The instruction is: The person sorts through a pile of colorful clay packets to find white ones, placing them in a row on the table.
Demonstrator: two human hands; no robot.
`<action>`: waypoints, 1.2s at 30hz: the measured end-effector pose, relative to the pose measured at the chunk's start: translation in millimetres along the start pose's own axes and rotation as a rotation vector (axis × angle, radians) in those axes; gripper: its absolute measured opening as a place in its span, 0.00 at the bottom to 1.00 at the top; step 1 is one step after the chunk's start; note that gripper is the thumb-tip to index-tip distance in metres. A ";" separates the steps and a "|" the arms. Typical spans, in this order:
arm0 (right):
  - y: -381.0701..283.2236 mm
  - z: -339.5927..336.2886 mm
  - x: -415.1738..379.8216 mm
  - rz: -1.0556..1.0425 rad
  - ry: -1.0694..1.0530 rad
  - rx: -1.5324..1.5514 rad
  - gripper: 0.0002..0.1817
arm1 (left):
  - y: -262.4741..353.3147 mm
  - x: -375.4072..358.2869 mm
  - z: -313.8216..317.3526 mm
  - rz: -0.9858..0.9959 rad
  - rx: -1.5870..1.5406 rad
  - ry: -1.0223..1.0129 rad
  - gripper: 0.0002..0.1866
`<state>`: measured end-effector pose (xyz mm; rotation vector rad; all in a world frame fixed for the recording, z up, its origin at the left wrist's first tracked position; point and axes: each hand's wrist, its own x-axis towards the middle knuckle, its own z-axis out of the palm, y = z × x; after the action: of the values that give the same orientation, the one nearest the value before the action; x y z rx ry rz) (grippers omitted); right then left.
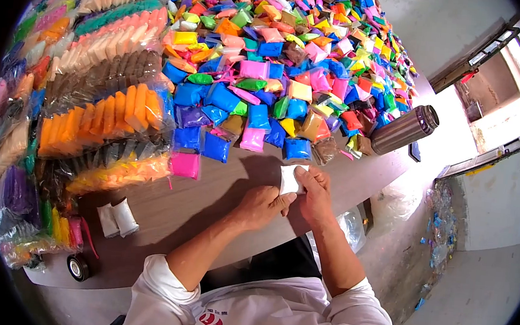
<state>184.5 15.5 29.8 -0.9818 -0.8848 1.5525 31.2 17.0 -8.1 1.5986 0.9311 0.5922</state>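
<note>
Both hands meet over the near part of the table. A small white packet (289, 178) is pinched between them. My left hand (260, 204) grips its lower edge, thumb toward the right. My right hand (314, 190) is closed on its right side, with the thumb on top. What the packet holds cannot be made out. Just beyond it lie a blue packet (297, 149) and a pink packet (252, 139), at the edge of a big heap of coloured packets (280, 60). Two more white packets (122, 216) lie side by side to the left.
Clear bags of same-coloured packets, such as orange ones (101, 119), are stacked along the left of the table (188, 218). A steel flask (405, 130) lies tilted at the right edge, near a dark phone-like object (415, 152). A tape roll (77, 268) sits front left.
</note>
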 end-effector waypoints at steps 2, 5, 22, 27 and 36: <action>-0.6 0.0 -1.1 0.007 -0.011 0.006 0.16 | -0.3 0.1 -0.5 -0.002 0.008 -0.001 0.28; 0.0 -1.3 -1.8 0.012 -0.030 0.048 0.17 | 3.1 -1.1 -2.6 -0.009 0.019 -0.012 0.29; -5.5 -6.0 8.3 0.143 -0.155 -0.150 0.08 | -9.7 4.1 -2.2 -0.009 -0.032 -0.046 0.27; -13.5 -15.0 4.9 0.142 -0.185 -0.083 0.11 | -7.6 3.8 -0.4 -0.014 -0.105 -0.008 0.29; -19.5 -6.8 1.2 0.089 -0.219 -0.174 0.09 | -1.7 1.5 -3.8 0.029 0.003 -0.036 0.29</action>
<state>198.0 20.5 44.7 -0.9984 -1.1585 1.7033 28.6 20.4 -8.9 1.6224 0.8835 0.5806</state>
